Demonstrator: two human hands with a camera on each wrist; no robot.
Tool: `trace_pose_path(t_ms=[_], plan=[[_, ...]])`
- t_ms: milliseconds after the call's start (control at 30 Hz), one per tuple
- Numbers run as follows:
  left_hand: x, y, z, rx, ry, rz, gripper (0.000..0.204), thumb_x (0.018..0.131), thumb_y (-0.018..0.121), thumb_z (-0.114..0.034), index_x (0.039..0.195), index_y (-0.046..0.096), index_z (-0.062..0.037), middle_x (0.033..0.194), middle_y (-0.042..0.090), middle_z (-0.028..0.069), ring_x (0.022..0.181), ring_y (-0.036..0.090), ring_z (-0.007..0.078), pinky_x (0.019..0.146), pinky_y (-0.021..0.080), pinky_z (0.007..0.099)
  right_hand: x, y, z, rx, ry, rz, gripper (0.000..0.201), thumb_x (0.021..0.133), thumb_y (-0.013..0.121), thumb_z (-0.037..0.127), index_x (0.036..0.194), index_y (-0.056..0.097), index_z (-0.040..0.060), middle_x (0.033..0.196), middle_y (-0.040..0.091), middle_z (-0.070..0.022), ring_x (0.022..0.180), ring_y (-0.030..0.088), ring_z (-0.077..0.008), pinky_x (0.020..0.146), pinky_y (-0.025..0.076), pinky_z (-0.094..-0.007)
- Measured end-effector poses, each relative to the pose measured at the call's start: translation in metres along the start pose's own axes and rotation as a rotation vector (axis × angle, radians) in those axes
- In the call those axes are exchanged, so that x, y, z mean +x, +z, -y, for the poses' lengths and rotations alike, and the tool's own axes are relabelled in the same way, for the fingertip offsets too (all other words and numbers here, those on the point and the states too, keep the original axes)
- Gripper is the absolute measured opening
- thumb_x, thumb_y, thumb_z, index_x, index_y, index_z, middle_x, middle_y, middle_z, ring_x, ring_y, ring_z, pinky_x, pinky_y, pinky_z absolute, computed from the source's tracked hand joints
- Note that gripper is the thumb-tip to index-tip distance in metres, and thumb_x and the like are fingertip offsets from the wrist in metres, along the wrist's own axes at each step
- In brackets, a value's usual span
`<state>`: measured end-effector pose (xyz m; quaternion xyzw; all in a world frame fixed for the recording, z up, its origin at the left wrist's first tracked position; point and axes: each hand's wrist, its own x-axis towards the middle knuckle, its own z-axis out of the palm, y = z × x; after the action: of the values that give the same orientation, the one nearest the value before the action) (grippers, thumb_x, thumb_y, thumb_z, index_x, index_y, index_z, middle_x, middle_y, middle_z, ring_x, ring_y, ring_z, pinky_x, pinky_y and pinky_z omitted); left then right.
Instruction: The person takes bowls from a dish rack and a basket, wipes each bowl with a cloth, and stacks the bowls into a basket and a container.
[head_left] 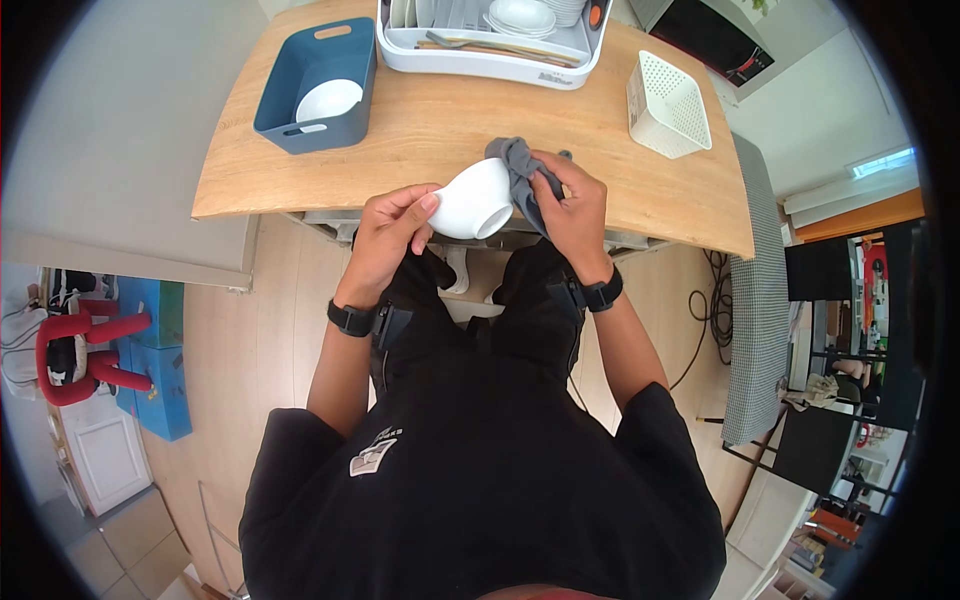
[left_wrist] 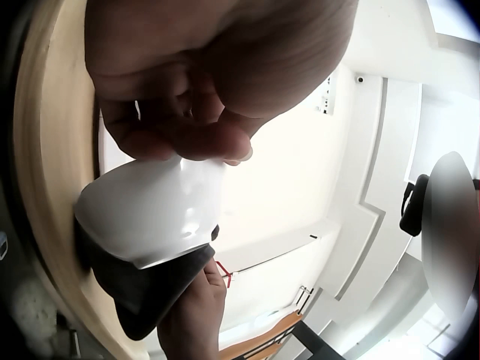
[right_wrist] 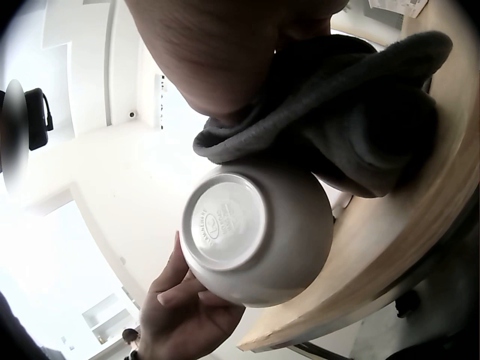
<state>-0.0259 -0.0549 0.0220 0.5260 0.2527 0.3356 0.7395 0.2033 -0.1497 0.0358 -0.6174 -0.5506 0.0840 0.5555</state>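
Note:
A white bowl [head_left: 468, 203] is held tilted on its side over the front edge of the table, its foot ring facing the person. My left hand [head_left: 396, 228] pinches its rim between thumb and fingers. With my right hand [head_left: 573, 208] I grip a dark grey cloth [head_left: 520, 172] that lies against the bowl's other side. In the right wrist view, the base of the bowl [right_wrist: 229, 222] shows a printed mark, and the cloth [right_wrist: 337, 112] bunches over the rim. The left wrist view has the left fingertips [left_wrist: 214, 141] on the bowl's edge.
A blue bin [head_left: 318, 90] with a white bowl [head_left: 330, 100] inside stands at the table's left. At the back is a white dish rack [head_left: 480, 62] with dishes and chopsticks. A white perforated basket [head_left: 668, 105] sits to the right on the wooden table [head_left: 430, 115].

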Motion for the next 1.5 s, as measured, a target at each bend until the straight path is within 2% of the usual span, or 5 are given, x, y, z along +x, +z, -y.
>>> trace_pose_path(t_ms=[67,700,900,1067,1500], plan=[[0.001,0.000,-0.001,-0.028,0.027,0.023,0.032,0.103,0.063,-0.022,0.119,0.068,0.0043,0.079,0.063,-0.0010,0.056,0.044,0.0031,0.055,0.039,0.0190,-0.002,0.001,-0.001,0.004,0.060,-0.053,0.025,0.090,0.067,-0.002,0.115,0.072,-0.0026,0.101,0.076,-0.0126,0.090,0.070,-0.0151,0.083,0.053,-0.0272],[-0.004,0.032,-0.010,-0.782,-0.080,0.023,0.026,0.108,0.050,-0.022,0.122,0.058,-0.0015,0.072,0.054,-0.0080,0.054,0.042,0.0013,0.074,0.048,0.0251,-0.008,-0.007,0.021,0.188,0.133,-0.102,0.027,0.086,0.071,0.000,0.113,0.073,-0.0019,0.111,0.075,-0.0137,0.094,0.069,-0.0173,0.086,0.054,-0.0286],[-0.004,0.052,-0.024,-0.573,-0.063,-0.151,0.025,0.105,0.054,-0.017,0.125,0.053,-0.0022,0.088,0.064,0.0010,0.063,0.057,0.0076,0.084,0.055,0.0313,-0.016,-0.001,0.028,0.121,0.083,-0.008,0.026,0.084,0.074,-0.003,0.110,0.074,-0.0026,0.114,0.073,-0.0130,0.099,0.069,-0.0172,0.085,0.053,-0.0275],[-0.004,0.044,-0.010,-0.231,0.021,-0.094,0.027,0.098,0.067,-0.010,0.121,0.057,0.0011,0.101,0.067,0.0051,0.063,0.060,0.0078,0.069,0.058,0.0263,-0.020,0.001,0.034,0.107,0.030,0.019,0.026,0.079,0.074,-0.001,0.105,0.076,0.0005,0.109,0.073,-0.0127,0.097,0.071,-0.0259,0.085,0.055,-0.0315],[-0.009,0.033,-0.027,0.264,0.069,-0.051,0.018,0.094,0.072,-0.009,0.107,0.076,0.0024,0.078,0.066,0.0006,0.057,0.047,0.0018,0.050,0.036,0.0184,-0.019,-0.009,0.041,0.109,0.037,0.057,0.029,0.082,0.073,-0.006,0.111,0.075,0.0001,0.118,0.073,-0.0145,0.110,0.070,-0.0246,0.093,0.054,-0.0319]])
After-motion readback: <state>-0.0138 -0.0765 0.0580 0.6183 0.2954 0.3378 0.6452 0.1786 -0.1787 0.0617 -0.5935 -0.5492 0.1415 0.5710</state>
